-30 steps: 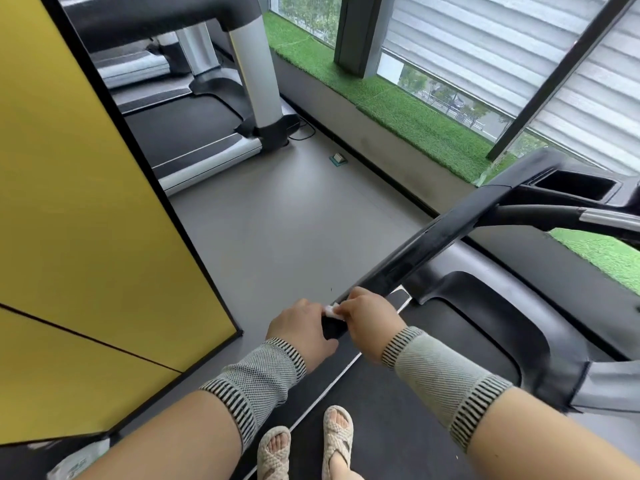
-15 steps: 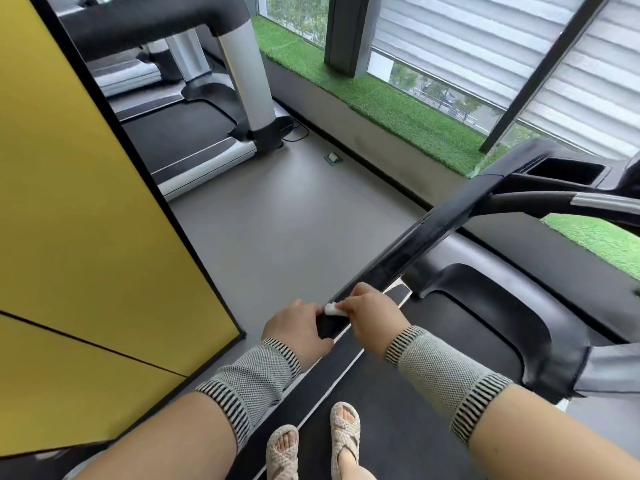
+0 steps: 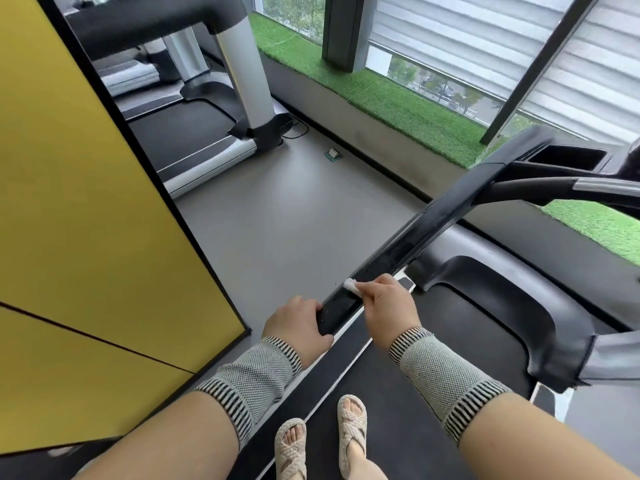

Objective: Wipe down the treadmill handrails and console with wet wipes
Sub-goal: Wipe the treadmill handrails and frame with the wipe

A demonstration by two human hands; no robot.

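Black handrail (image 3: 408, 244): near end gripped by left hand (image 3: 298, 323).
Wipe (image 3: 350, 284): pinched in right hand (image 3: 389, 308), pressed on handrail.

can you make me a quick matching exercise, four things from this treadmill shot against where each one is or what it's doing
Things
1. left hand
2. right hand
3. small white wet wipe
4. long black treadmill handrail

States
A. pinched at the fingertips, pressed on the rail
B. wrapped round the rail's near end
C. runs up toward the console
D. holds the wipe, further up the rail

Pairs: 1-B, 2-D, 3-A, 4-C
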